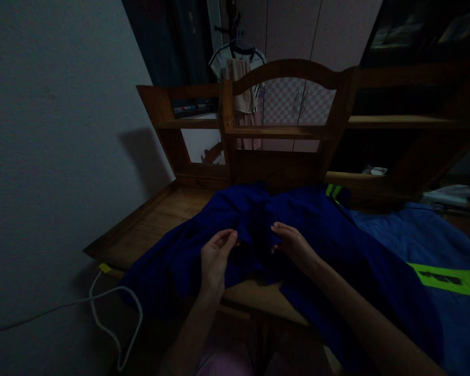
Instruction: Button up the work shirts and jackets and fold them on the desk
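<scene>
A dark blue garment point(329, 235) with neon green stripes lies spread over a wooden desk point(168, 214). My left hand point(216, 257) pinches a fold of the cloth near its middle, fingers curled together. My right hand point(293, 244) grips the same bunched cloth a little to the right, fingers closed on it. The two hands sit close together with a dark fold between them. The room is dim.
A wooden shelf unit point(285, 125) rises at the back of the desk. Clothes hang on a hanger point(241, 68) behind it. A white cable point(113, 308) loops off the desk's left corner by the wall. Papers point(450, 196) lie at the far right.
</scene>
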Demonstrator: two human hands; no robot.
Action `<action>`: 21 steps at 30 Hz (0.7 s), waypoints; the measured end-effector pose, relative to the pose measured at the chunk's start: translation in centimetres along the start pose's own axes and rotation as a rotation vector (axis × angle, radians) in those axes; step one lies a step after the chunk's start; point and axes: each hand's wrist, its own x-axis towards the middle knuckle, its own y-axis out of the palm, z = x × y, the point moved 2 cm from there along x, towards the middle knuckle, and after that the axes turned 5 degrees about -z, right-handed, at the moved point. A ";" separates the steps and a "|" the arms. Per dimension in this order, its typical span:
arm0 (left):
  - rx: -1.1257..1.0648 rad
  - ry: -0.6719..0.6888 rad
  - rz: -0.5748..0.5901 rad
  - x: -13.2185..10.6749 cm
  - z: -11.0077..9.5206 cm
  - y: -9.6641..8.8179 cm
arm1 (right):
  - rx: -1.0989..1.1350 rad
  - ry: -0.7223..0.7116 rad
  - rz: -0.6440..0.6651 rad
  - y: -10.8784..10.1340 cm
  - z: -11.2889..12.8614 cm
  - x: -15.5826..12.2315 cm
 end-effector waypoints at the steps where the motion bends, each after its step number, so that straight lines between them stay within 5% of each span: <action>1: -0.010 0.003 -0.023 0.3 -0.2 -0.6 | 0.027 0.010 -0.062 -0.2 0.0 0.0; 6: -0.019 0.065 -0.142 1.7 -1.2 -4.6 | 0.117 0.036 -0.215 -1.2 1.0 -0.2; 10: 0.024 0.128 -0.264 3.2 -2.0 -9.1 | 0.005 -0.111 -0.254 -3.0 3.5 -0.1; 15: 0.547 0.421 -0.366 5.7 -6.3 -13.5 | 0.116 -0.284 -0.326 -7.2 9.6 -1.7; 18: 0.898 0.663 -0.415 6.7 -10.0 -11.6 | 0.274 -0.370 -0.388 -10.7 13.0 -4.8; 21: 0.955 0.875 -0.236 7.1 -12.2 -4.6 | 0.200 -0.459 -0.540 -13.9 14.4 -8.2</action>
